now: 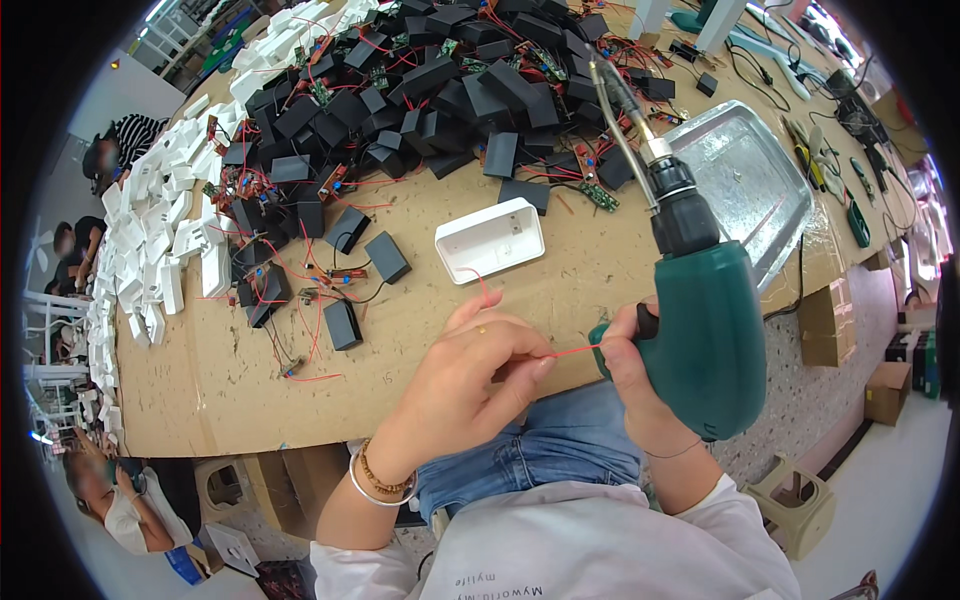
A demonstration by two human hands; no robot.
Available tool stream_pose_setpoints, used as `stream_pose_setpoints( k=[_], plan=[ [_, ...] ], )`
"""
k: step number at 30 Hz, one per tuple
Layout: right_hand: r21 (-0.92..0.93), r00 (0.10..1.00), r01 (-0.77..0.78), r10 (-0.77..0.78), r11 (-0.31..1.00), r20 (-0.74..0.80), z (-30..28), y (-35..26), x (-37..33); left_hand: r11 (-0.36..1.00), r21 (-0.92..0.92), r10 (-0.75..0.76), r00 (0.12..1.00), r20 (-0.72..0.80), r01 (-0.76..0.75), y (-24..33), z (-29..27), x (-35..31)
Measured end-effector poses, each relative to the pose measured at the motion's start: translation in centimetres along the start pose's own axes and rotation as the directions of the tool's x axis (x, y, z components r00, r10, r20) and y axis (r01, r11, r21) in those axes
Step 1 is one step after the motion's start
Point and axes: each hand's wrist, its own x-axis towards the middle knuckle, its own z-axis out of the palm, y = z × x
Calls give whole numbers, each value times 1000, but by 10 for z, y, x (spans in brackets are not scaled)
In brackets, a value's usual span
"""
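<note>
My right hand [632, 385] grips the handle of a dark green power drill [706, 330] with a black chuck and a long flexible shaft pointing up and away. My left hand [470, 385] pinches a thin red wire [572, 350] that runs between both hands, at the table's near edge. Just beyond my left hand lies an open white plastic housing [490, 240] on the brown table [420, 330]. Another end of red wire curls near that housing.
A big heap of black boxes with red wires and small circuit boards [430, 90] covers the far table. White housings [170, 240] line the left edge. A metal tray [745, 180] sits right of the drill. Other people sit at the left. Cardboard boxes and a stool stand at right.
</note>
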Motion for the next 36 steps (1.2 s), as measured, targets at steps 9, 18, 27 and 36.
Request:
stream_pose_setpoints(
  k=[9,18,27,36],
  plan=[
    [-42,994,-24,19,999,-111,6,-2,-2,727,631,-82,946,-314,272,-21,4,12],
    [13,990,-59,60,998,-127,1,-2,-5,632,695,-218,939,-264,342,-49,14,28],
    [-55,987,-117,110,992,-114,-8,2,-11,685,639,-224,936,-271,349,-32,13,22],
    [-30,991,-89,86,996,-104,-8,1,-20,726,580,-209,922,-325,369,-41,20,17]
  ],
)
